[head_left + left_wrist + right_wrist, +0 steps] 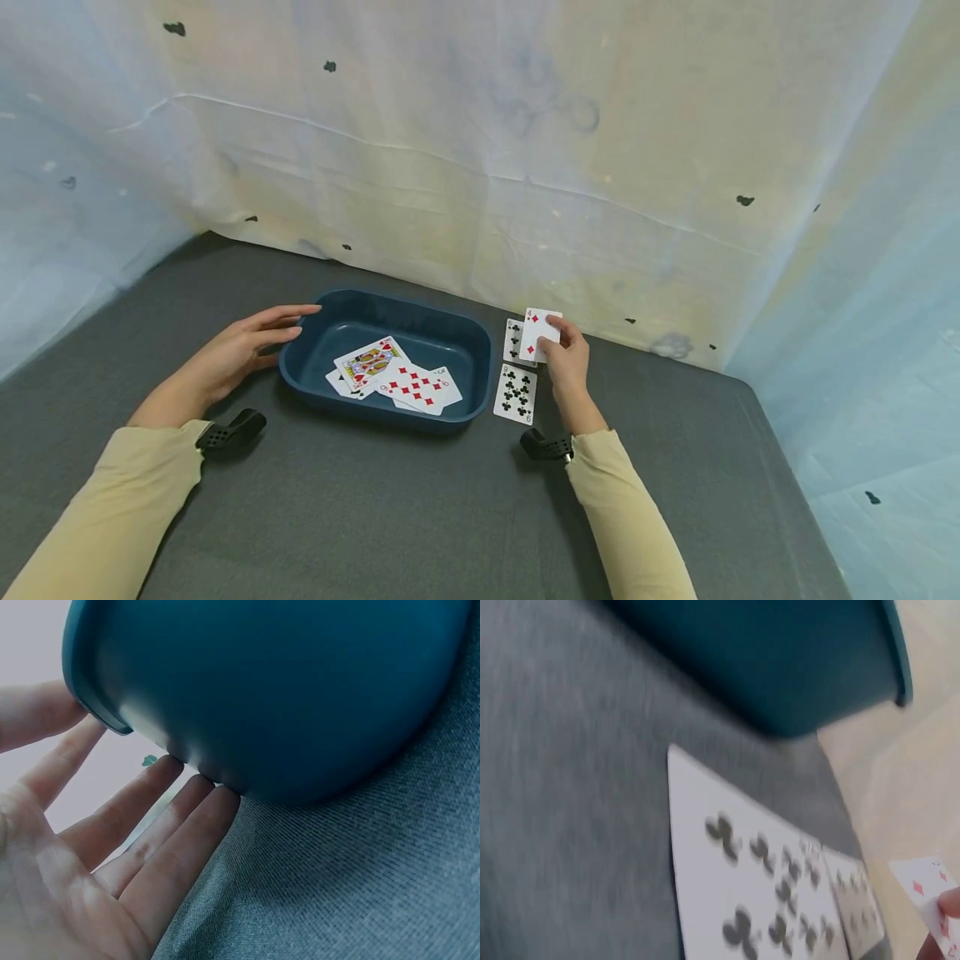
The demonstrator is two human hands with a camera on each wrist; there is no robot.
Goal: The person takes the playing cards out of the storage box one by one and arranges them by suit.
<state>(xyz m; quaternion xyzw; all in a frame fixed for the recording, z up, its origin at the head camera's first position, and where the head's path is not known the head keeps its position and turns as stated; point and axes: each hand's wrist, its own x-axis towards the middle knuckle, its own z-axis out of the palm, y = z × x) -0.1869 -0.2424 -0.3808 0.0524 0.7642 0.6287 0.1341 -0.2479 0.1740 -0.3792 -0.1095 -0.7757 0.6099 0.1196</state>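
My left hand [232, 354] has its fingers straight, the tips touching the left end of a blue plastic tub [397, 302]; the left wrist view shows several fingertips against the tub's outer wall [300, 697]. On the tub's right, my right hand [572, 367] pinches a four of diamonds [537, 333] by its right edge, between thumb and finger. The held card overlaps a six of clubs [512, 343], hiding part of it. Just in front of that lies a nine of clubs [515, 395], face up.
Inside the tub are several loose face-up cards, among them a king [369, 362] and a red diamonds card [416, 386]. Dark grey cloth [390, 508] covers the table. A pale draped sheet [465, 150] hangs behind and at both sides.
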